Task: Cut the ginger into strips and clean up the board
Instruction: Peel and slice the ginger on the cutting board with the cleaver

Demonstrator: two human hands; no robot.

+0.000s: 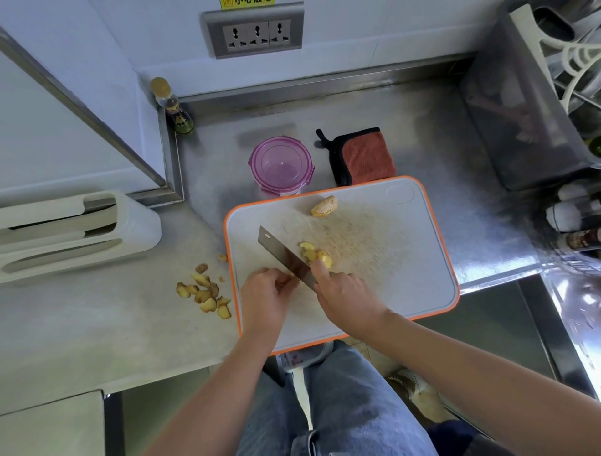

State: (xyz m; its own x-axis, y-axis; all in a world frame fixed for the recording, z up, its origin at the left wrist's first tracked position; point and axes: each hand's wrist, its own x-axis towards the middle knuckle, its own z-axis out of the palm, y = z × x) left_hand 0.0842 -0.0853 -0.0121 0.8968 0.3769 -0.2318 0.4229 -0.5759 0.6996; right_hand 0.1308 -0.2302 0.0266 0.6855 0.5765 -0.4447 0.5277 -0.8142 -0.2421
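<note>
Steel worktop (422, 136), raised back edge. White wall (113, 39) at 12 o'clock carries grey triple socket panel (253, 32). White slotted holder (81, 228) at 9 o'clock; dish rack (572, 58) at 2 o'clock.

The handle of the knife (282, 255) lies hidden beneath the right hand (349, 294).

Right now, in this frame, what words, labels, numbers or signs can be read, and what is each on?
No text can be read with confidence.
yellow sticker above the wall socket: red characters, cut off by the frame's top edge, unreadable.
corner bottle: dark label with yellow print, too blurred to read.
right-edge bottles: labels too blurred to read.
</note>
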